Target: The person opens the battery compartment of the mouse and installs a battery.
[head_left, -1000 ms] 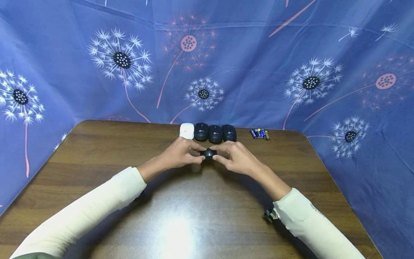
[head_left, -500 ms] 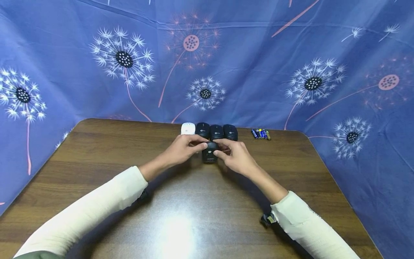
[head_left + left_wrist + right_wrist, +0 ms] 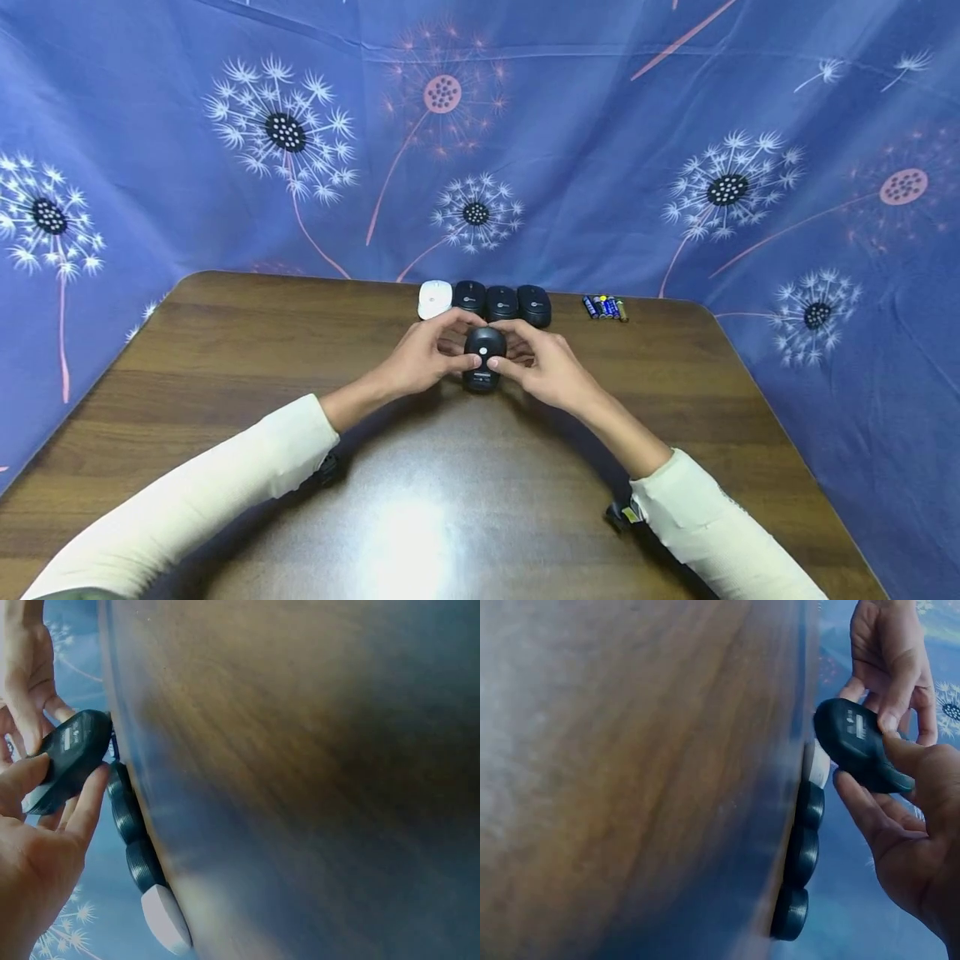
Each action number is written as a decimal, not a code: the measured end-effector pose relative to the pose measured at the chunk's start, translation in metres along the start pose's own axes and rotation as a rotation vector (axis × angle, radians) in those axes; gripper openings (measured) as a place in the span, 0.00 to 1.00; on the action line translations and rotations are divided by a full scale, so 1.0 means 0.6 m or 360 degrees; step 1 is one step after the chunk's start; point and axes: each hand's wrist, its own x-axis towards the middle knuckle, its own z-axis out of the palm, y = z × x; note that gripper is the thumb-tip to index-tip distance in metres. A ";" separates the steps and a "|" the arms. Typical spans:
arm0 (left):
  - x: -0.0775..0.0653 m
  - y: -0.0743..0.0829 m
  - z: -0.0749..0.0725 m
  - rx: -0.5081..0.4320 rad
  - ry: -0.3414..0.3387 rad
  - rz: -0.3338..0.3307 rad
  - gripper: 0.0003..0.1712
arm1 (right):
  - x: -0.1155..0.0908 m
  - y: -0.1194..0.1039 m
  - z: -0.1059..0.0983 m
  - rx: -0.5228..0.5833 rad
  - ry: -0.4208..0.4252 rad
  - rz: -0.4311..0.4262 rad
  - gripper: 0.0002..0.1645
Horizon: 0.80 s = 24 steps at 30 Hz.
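Note:
Both hands hold a black computer mouse (image 3: pixel 482 381) above the table, its underside turned toward the head camera. A small pale spot and a printed label show on that underside. My left hand (image 3: pixel 420 357) grips the mouse's left side, thumb on the underside and fingers behind. From the other side, my right hand (image 3: pixel 558 367) grips it in the same way. In the left wrist view the mouse (image 3: pixel 81 742) appears tilted between the hands. The right wrist view also shows the mouse (image 3: pixel 847 739) off the table; its top face is hidden.
Just behind the hands, a white mouse (image 3: pixel 435 297) and three black mice (image 3: pixel 502 302) stand in a row near the back edge. Several batteries (image 3: pixel 604 307) lie to their right. A blue dandelion-patterned cloth (image 3: pixel 570 167) hangs behind the wooden table (image 3: pixel 247 350).
The mouse has turned from nearly edge-on to showing its underside fully. Both thumbs have shifted onto that underside. The row of mice and the batteries stay where they were.

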 end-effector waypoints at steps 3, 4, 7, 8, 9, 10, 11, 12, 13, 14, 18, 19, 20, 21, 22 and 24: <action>-0.001 0.004 0.000 -0.0045 0.0047 -0.0041 0.28 | -0.001 0.000 0.003 -0.0040 0.0021 -0.0075 0.34; -0.001 0.005 0.000 -0.0055 0.0059 -0.0053 0.28 | -0.001 0.000 0.004 -0.0054 0.0032 -0.0088 0.35; -0.002 0.007 0.003 -0.0094 0.0090 -0.0095 0.28 | -0.002 -0.003 0.007 -0.0104 0.0093 -0.0101 0.36; -0.002 0.008 0.003 -0.0111 0.0100 -0.0110 0.29 | -0.002 -0.005 0.007 -0.0118 0.0117 -0.0103 0.35; -0.003 0.009 0.004 -0.0127 0.0109 -0.0123 0.29 | -0.001 -0.006 0.008 -0.0121 0.0138 -0.0103 0.35; -0.002 0.009 0.005 -0.0145 0.0115 -0.0137 0.29 | -0.001 -0.009 0.007 -0.0124 0.0156 -0.0094 0.34; -0.002 0.010 0.005 -0.0155 0.0121 -0.0144 0.29 | 0.000 -0.010 0.008 -0.0126 0.0173 -0.0088 0.34; -0.002 0.011 0.005 -0.0157 0.0127 -0.0149 0.29 | 0.000 -0.011 0.008 -0.0128 0.0186 -0.0082 0.33; -0.002 0.011 0.006 -0.0165 0.0128 -0.0154 0.28 | 0.000 -0.013 0.008 -0.0134 0.0195 -0.0070 0.32; -0.002 0.011 0.006 -0.0167 0.0126 -0.0158 0.28 | 0.000 -0.014 0.008 -0.0135 0.0200 -0.0063 0.31; -0.002 0.008 0.005 -0.0138 0.0115 -0.0156 0.29 | 0.000 -0.014 0.010 -0.0098 0.0202 -0.0014 0.29; -0.001 0.008 0.005 -0.0138 0.0109 -0.0157 0.29 | 0.000 -0.014 0.011 -0.0078 0.0203 -0.0007 0.29; -0.001 0.009 0.005 -0.0137 0.0103 -0.0158 0.29 | 0.001 -0.014 0.011 -0.0043 0.0208 -0.0005 0.29; -0.001 0.008 0.005 -0.0137 0.0100 -0.0163 0.30 | 0.002 -0.014 0.011 -0.0004 0.0219 -0.0002 0.29; -0.001 0.009 0.005 -0.0143 0.0094 -0.0174 0.31 | 0.003 -0.014 0.011 0.0034 0.0235 -0.0004 0.29; -0.002 0.010 0.006 -0.0157 0.0079 -0.0209 0.32 | 0.003 -0.015 0.010 0.0089 0.0278 -0.0019 0.29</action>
